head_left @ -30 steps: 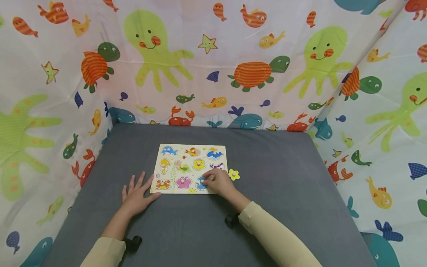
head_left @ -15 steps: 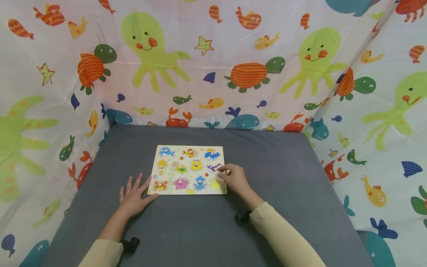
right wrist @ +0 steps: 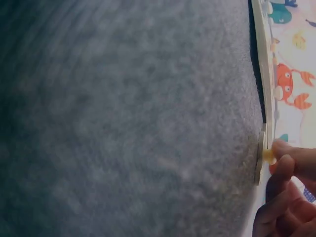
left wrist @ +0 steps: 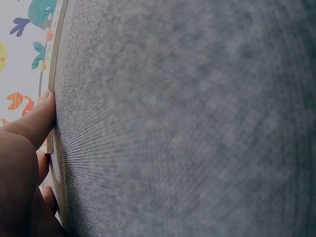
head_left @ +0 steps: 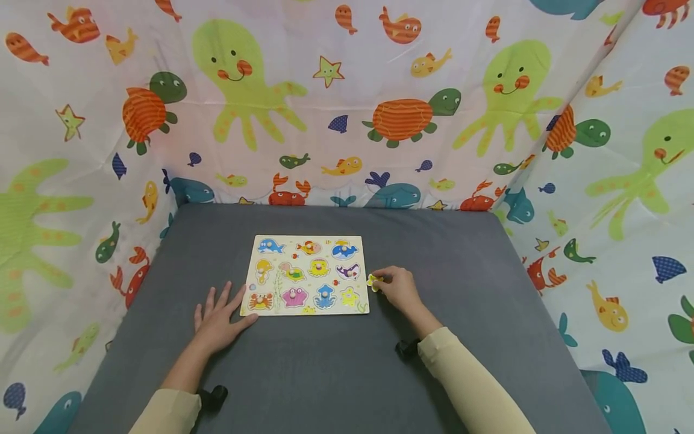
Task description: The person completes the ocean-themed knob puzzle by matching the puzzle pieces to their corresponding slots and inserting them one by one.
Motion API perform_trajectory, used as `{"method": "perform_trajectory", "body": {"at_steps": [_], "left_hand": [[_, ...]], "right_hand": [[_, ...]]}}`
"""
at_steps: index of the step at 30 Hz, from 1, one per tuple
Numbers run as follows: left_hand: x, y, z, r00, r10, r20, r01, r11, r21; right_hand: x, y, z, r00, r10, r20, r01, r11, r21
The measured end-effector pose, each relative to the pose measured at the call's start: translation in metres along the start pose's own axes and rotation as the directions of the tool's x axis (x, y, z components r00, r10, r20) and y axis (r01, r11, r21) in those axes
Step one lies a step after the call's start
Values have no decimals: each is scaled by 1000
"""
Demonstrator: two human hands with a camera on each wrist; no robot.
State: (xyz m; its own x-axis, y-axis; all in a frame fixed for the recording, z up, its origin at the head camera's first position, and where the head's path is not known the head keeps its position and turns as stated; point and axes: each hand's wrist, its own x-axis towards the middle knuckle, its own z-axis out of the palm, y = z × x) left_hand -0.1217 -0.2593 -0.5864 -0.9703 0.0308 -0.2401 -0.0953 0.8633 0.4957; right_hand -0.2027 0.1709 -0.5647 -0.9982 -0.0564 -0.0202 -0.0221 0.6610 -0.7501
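Note:
A wooden peg puzzle board (head_left: pixel 279 253) with knobbed sea-animal pieces lies flat on the table. Just off its right edge, my right hand (head_left: pixel 403 293) pinches the small knob of a yellow star puzzle piece (head_left: pixel 373 282). In the right wrist view, thumb and forefinger meet on that knob (right wrist: pixel 268 156), with the thin piece beneath. On the board's lower right, a pale star-shaped spot (head_left: pixel 349 297) shows no knob. My left hand (head_left: pixel 217 322) lies with fingers spread at the board's lower left corner, its thumb and fingertips touching the edge.
Dark grey cloth covers the table (head_left: pixel 303 374). A curtain (head_left: pixel 347 60) printed with sea animals hangs behind it and along both sides. A black wrist strap mount (head_left: pixel 213 398) sits by the left sleeve, another (head_left: pixel 408 349) by the right.
My right hand has moved right, from over the blue squid piece to the star piece beside the board, and now pinches its knob. The left hand stays at the board's corner.

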Motion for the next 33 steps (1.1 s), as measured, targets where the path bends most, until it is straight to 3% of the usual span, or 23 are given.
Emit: {"method": "perform_trajectory", "body": {"at_steps": [4,13,21,28,33], "left_hand": [[1,1,-1,1000,5,-2,-5,1000,-4],[4,2,-6,999,34,-36,-34,999,-10],[4,1,-5,999,32,-23,-32,999,-4],[3,1,-5,1000,24,-19,-25,1000,-12],[1,1,-2,1000,14,-4,-14,1000,-13]], "right_hand": [[6,6,-3,998,29,50,-29,1000,-5],[14,4,-11,996,31,85,-26,998,-56],[1,-9,-13,999,21,43,-19,998,-58],[-15,-34,-9,997,-21,75,22,1000,-11],[-22,-43,2,995,-38,88,41,998,-41]]}}
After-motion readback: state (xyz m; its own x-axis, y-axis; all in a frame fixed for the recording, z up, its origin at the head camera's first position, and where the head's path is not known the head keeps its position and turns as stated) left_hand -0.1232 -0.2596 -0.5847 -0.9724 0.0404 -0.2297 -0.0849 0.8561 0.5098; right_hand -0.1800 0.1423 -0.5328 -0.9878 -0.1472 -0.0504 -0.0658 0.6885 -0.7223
